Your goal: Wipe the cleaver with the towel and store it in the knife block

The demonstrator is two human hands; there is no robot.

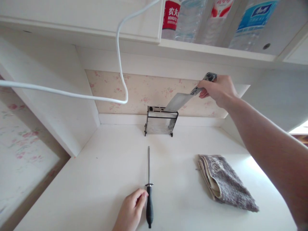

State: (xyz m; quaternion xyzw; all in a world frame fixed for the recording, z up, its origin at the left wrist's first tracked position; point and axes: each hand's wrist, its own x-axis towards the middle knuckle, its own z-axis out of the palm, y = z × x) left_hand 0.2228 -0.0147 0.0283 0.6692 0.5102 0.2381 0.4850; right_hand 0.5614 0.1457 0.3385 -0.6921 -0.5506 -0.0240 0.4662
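Observation:
My right hand (218,89) is closed round the dark handle of a broad kitchen knife (179,101). The blade tilts down to the left, with its tip inside the slot of a metal knife rack (160,121) at the back of the white desk (101,179). My left hand (131,210) rests on the desk near the front edge, fingers loosely curled and touching the black handle of a sharpening steel (149,189). The steel lies flat, its rod pointing toward the rack.
A folded grey patterned cloth (226,183) lies to the right on the desk. A white cable (120,64) loops across the upper left. On the shelf above stand plastic water bottles (190,19). White side walls close in the desk on both sides.

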